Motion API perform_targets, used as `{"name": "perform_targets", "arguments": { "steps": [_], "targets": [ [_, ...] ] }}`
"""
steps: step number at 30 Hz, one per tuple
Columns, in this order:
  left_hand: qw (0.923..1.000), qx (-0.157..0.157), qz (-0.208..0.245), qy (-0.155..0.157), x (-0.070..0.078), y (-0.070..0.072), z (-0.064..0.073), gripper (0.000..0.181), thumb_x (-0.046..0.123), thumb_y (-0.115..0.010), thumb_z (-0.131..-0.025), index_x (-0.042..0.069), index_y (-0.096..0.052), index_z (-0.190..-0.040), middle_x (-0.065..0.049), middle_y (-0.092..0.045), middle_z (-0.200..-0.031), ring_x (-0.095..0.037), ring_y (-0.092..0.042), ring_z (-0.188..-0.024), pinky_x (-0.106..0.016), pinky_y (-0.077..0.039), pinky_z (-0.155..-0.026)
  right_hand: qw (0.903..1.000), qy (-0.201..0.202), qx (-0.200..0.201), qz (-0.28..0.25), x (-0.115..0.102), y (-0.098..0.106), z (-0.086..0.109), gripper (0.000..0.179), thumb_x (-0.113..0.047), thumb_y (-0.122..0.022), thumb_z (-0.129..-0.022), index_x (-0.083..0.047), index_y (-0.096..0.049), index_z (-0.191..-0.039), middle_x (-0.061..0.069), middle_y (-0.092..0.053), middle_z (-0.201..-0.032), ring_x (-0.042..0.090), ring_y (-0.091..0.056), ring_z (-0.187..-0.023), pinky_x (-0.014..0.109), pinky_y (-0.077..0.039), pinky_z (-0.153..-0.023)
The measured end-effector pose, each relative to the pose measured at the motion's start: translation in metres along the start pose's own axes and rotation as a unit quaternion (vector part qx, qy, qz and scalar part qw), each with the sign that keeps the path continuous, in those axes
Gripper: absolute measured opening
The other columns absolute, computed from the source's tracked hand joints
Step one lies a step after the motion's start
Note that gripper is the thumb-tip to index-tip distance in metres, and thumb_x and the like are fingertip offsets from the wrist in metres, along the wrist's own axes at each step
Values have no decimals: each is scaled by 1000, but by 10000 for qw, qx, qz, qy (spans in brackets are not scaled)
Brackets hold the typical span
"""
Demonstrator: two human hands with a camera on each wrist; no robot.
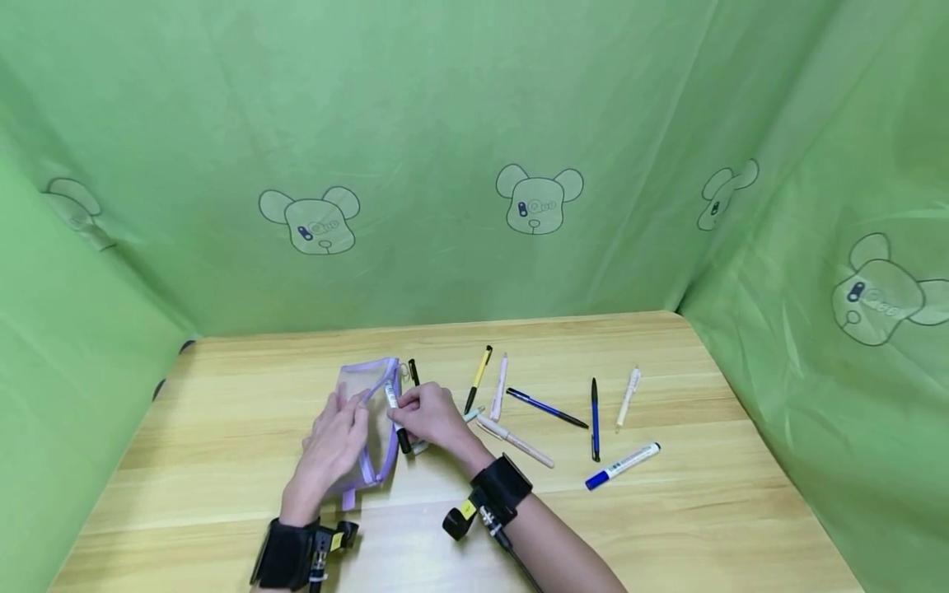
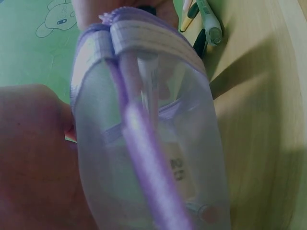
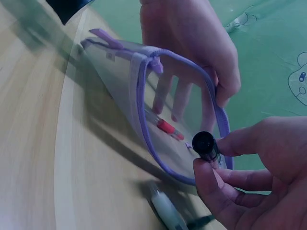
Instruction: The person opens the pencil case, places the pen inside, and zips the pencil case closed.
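A translucent mesh pencil pouch with purple trim lies on the table, its zipped mouth spread wide in the right wrist view. My left hand holds it by the rim, thumb at the edge and fingers showing through the mesh. Between thumb and fingertips, my right hand pinches a white marker with a black cap, right at the pouch's mouth. Inside the pouch is a pen with a red part. A paper label marked with digits shows through the mesh in the left wrist view.
Right of the hands lie a yellow-and-black pen, a pale pink pen, blue-and-black pens, a beige pen, a white pen and a blue-capped marker. Green cloth walls the table.
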State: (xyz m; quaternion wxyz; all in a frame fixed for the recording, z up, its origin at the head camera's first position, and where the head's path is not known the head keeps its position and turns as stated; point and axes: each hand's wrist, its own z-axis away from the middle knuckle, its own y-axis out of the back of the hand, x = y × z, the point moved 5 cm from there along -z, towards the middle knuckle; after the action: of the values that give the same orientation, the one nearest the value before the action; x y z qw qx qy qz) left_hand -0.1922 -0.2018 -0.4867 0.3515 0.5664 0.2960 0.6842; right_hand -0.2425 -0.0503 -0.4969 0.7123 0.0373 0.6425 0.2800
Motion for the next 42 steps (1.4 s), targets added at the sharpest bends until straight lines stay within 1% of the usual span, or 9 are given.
{"name": "perform_targets", "arguments": {
  "steps": [7,12,15,22,27,30,34,37,42],
  "targets": [
    [9999,22,125,2,-1,1,0,61,41,-10,-107,10,-26,-157,-26,5,-161,-59,-6,-138,-84,-8,-99,9998,-206,56,-23,-2,-15,-7,20,-16,-75,-84,-3,-74,-99,-1,-70,-73,20,-69,-57,31,-62,-52],
    [9999,65,60,-55,0,2,1,60,39,-10,-107,11,-28,-156,-27,3,-161,-60,-9,-137,-84,-9,-98,9996,-235,178,15,-4,-20,-9,20,-14,-75,-84,-1,-74,-99,1,-70,-71,19,-68,-54,31,-62,-51],
    [9999,82,50,-68,0,1,1,60,40,-10,-107,12,-30,-156,-26,2,-161,-60,-10,-137,-83,-11,-98,9994,-280,158,-142,-6,-23,-9,24,-12,-74,-84,2,-73,-104,4,-71,-73,18,-67,-54,31,-62,-52],
    [9999,144,15,-81,0,0,2,60,36,-11,-107,8,-32,-154,-32,-1,-159,-63,-14,-134,-83,-15,-98,9981,-251,153,-536,-9,-23,-7,30,-4,-70,-86,7,-69,-114,13,-73,-79,23,-71,-59,32,-63,-55],
    [9999,116,-31,-74,0,1,2,60,37,-10,-107,8,-30,-155,-32,1,-159,-62,-12,-135,-83,-13,-99,9996,15,172,-225,-11,-11,-4,27,-5,-70,-86,4,-71,-112,7,-72,-76,23,-70,-59,35,-63,-55],
    [9999,130,-46,-90,0,2,2,61,38,-9,-107,7,-30,-155,-33,1,-158,-62,-12,-135,-82,-13,-99,9990,290,206,255,-11,0,-1,25,-10,-71,-85,-2,-74,-108,-1,-70,-78,15,-68,-60,28,-61,-56],
    [9998,173,-33,-101,0,3,1,62,39,-8,-107,6,-31,-154,-34,0,-158,-62,-13,-135,-83,-13,-98,9952,569,262,746,-10,19,4,24,-14,-69,-84,-7,-75,-106,-5,-69,-82,7,-62,-65,22,-55,-60],
    [9998,196,-17,-106,0,4,1,62,39,-8,-107,5,-31,-154,-33,0,-158,-62,-12,-135,-83,-13,-98,9947,697,235,721,-8,32,10,24,-15,-69,-86,-5,-74,-108,-3,-70,-87,9,-64,-69,24,-56,-62],
    [9997,204,0,-123,-1,3,2,62,38,-7,-107,5,-32,-154,-33,0,-158,-61,-13,-135,-82,-13,-98,9960,752,224,432,1,54,24,23,-11,-68,-89,0,-71,-109,5,-71,-93,21,-69,-77,26,-60,-61]
  ]
}}
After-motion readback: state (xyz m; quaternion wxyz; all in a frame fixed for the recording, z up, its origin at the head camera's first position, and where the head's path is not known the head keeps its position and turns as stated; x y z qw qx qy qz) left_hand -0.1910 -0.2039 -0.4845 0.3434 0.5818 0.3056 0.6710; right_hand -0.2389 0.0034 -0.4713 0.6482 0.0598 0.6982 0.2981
